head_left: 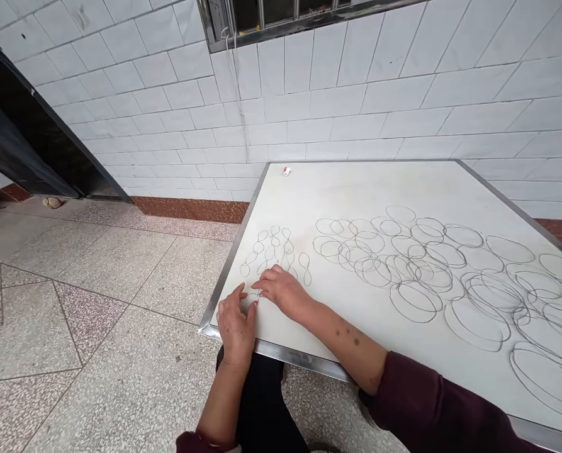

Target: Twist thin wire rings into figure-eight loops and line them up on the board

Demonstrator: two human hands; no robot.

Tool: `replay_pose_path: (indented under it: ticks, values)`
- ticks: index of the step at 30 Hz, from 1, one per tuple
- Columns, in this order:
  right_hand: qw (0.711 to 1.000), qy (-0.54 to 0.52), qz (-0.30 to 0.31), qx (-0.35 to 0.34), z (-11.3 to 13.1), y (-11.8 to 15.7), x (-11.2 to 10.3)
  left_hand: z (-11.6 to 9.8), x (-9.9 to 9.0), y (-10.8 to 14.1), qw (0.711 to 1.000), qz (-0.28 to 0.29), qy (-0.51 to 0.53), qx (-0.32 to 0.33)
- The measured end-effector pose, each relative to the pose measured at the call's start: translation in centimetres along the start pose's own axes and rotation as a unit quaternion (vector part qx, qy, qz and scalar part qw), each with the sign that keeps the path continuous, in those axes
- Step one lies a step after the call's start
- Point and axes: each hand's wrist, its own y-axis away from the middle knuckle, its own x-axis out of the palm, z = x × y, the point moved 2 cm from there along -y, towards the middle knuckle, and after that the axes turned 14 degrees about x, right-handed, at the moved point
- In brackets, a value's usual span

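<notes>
At the near left corner of the table, a thin dark wire loop (250, 298) runs between my two hands. My left hand (235, 324) curls about its left side, with thumb and forefinger at the wire. From the right, my right hand (284, 292) reaches in and pinches the wire with its fingertips. Just beyond my hands lie several small wire pieces twisted into figure-eights, one figure-eight wire (305, 269) apart from the others on the right. Part of the held loop is hidden by my fingers.
Many larger wire rings (416, 301) overlap across the right half of the white table (356, 182), which has a metal edge. A small white and red item (287, 171) sits near the far left corner. Behind stands a tiled wall (337, 113); a dark doorway (39, 126) is at left.
</notes>
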Motion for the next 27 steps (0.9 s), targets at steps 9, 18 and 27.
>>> replay_pose_path:
  ticks: [9,18,27]
  values:
    - [0.997,0.075,0.001,-0.030,-0.1,0.1,-0.3,-0.2,0.0,-0.1,0.999,0.040,-0.014,-0.016]
    - [0.988,0.117,-0.020,-0.095,0.1,0.5,-0.4,-1.0,0.0,-0.7,0.973,0.046,0.191,-0.120]
    - [0.986,0.090,-0.030,-0.139,1.2,1.2,-1.8,-1.1,-0.8,-1.0,0.913,0.019,0.339,-0.228]
